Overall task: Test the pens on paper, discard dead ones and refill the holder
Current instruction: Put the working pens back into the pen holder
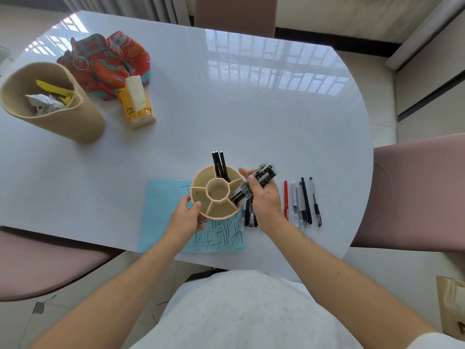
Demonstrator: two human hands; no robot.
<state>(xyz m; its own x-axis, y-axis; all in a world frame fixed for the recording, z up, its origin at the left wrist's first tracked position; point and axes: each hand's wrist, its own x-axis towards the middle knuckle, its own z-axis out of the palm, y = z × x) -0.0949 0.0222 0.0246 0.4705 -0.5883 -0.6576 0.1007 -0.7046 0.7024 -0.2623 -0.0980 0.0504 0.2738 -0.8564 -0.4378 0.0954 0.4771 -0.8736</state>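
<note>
Right hand (264, 197) clutches a bundle of slim plastic pens (254, 183) (light, slippery; grip mid-barrel), at frame centre; left hand (187, 216) grips the tan compartmented plastic holder (216, 195).

Loose pens (303, 201) crowd the holder's (217, 192) right; table (251, 122) beyond lies open.

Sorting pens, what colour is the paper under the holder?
Light blue paper, scribbled with pen lines; head view.

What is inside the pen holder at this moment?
Two black pens stand in a far compartment of the pen holder. The right hand lowers a bundle of pens into a right-side compartment. Other visible compartments look empty.
</note>
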